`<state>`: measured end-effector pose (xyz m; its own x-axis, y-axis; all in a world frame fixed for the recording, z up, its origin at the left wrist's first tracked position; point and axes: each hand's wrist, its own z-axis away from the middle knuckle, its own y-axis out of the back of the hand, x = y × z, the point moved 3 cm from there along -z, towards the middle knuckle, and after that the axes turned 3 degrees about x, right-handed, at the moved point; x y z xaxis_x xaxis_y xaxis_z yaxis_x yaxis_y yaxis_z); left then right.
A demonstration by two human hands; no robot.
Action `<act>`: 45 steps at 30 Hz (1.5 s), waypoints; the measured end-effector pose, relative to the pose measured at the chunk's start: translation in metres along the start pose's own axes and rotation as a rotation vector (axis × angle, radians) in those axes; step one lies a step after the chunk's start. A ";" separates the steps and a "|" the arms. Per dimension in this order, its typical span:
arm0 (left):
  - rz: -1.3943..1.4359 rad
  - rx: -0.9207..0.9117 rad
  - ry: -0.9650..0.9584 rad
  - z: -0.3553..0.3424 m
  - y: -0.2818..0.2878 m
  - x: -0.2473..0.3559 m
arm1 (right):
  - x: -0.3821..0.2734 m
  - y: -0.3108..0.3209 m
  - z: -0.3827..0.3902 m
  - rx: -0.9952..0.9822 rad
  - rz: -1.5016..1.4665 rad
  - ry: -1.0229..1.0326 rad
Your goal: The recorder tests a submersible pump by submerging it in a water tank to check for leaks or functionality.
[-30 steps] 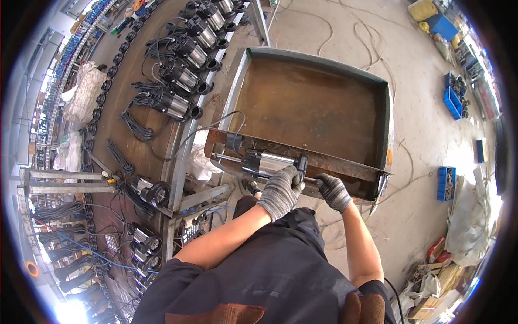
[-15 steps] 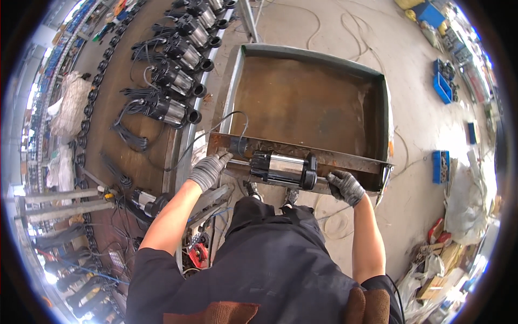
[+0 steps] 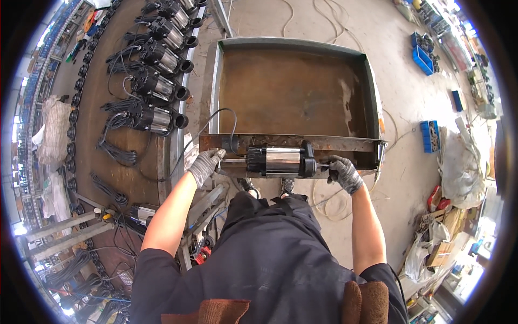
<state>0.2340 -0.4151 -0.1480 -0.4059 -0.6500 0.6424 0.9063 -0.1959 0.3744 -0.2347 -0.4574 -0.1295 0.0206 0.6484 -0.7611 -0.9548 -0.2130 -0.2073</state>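
Observation:
A pump (image 3: 283, 161) with a shiny steel body and black ends lies level across the near side of a metal tank. Its left side carries a shiny metal rod (image 3: 234, 162), and my left hand (image 3: 204, 167), in a grey glove, is closed round the rod's outer end. At the pump's other end, my gloved right hand (image 3: 345, 175) has its fingers curled at a short rod; the exact grip is partly hidden. A black cable (image 3: 236, 120) loops up behind the left hand. The tank (image 3: 291, 43) has green-grey walls and holds brownish water.
Several similar pumps (image 3: 157, 87) with coiled cables stand in a row on the line at left. A metal frame (image 3: 70, 227) juts in at lower left. Blue bins (image 3: 430, 136) and plastic-wrapped goods (image 3: 463, 167) sit on the floor at right; hoses (image 3: 329, 200) lie there too.
The pump has turned from slightly tilted, right end lower, to level. Both hands stay at its ends. The whole view has shifted, so the tank and pump row appear farther left and higher.

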 end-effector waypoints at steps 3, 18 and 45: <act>-0.149 0.248 -0.535 0.022 -0.004 0.014 | -0.009 -0.003 0.006 -0.046 -0.099 -0.133; -0.147 0.147 -0.551 0.015 -0.002 0.024 | -0.030 0.007 -0.006 -0.082 0.440 -0.362; 0.338 0.081 0.174 0.007 -0.013 0.002 | -0.002 0.000 0.003 0.002 -0.006 -0.238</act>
<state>0.2204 -0.4090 -0.1469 -0.0534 -0.7842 0.6182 0.9705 0.1050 0.2170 -0.2354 -0.4565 -0.1259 -0.0440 0.8038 -0.5932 -0.9556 -0.2071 -0.2097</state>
